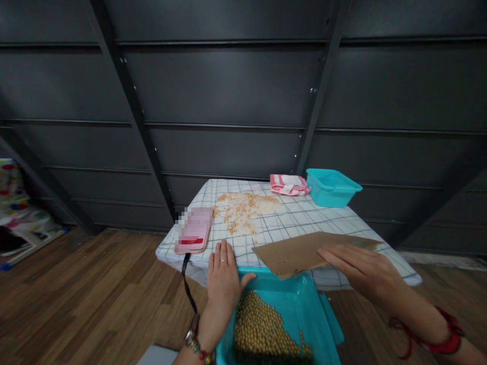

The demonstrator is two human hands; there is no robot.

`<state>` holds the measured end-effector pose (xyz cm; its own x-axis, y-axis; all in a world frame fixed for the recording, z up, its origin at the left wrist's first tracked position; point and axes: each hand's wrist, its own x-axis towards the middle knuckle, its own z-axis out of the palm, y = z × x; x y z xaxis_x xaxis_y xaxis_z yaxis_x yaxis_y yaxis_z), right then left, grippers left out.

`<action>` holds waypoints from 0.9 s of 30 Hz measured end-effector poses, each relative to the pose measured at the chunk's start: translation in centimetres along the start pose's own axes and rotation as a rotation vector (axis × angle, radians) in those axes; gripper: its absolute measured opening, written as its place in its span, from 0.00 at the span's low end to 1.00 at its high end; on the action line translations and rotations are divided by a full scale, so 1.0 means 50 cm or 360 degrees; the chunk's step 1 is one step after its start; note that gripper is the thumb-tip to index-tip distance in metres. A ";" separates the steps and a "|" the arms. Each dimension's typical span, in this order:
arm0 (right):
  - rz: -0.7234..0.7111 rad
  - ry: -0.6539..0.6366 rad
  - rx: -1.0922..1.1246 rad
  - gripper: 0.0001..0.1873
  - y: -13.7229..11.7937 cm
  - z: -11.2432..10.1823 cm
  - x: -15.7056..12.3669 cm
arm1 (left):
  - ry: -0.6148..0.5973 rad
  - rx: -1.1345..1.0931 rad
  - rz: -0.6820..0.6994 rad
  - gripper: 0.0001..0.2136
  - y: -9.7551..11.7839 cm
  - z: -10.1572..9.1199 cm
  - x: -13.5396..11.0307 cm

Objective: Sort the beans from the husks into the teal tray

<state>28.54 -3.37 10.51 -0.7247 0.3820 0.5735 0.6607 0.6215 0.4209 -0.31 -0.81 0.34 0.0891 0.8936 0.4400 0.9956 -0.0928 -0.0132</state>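
Head view: with a check-clothed white counter (312,220) beyond it, the large turquoise plastic tub (291,309) is probably best braced, the flat brown cardboard sheet (292,251) kept over its far rim. Farther beyond stands a smaller turquoise plastic basin (331,195), floor hidden. The right hand's (363,268) fingers, pressed together, hold the sheet; the left hand's (223,276) lie close, thumb spread, at the tub, which contains round tan beans (262,329).

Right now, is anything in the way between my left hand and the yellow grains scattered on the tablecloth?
Nothing visible: only checked tablecloth lies between your left hand and the yellow grains. The pink object sits to the left, the cardboard to the right.
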 end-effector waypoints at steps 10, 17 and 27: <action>0.0031 0.0161 -0.0139 0.24 0.019 0.002 0.019 | -0.0051 0.0034 -0.0003 0.40 0.004 -0.010 0.003; -0.0082 0.0117 -0.0171 0.22 0.014 0.014 0.050 | -0.0033 0.0024 0.0004 0.40 0.002 -0.011 0.004; -0.0022 0.0022 -0.0159 0.20 0.009 0.003 0.009 | -0.0016 0.0060 0.0001 0.39 0.002 -0.007 0.002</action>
<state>28.46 -2.82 10.84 -0.7317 0.3639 0.5763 0.6672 0.5552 0.4966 -0.21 -0.87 0.72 0.0896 0.8978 0.4311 0.9959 -0.0767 -0.0473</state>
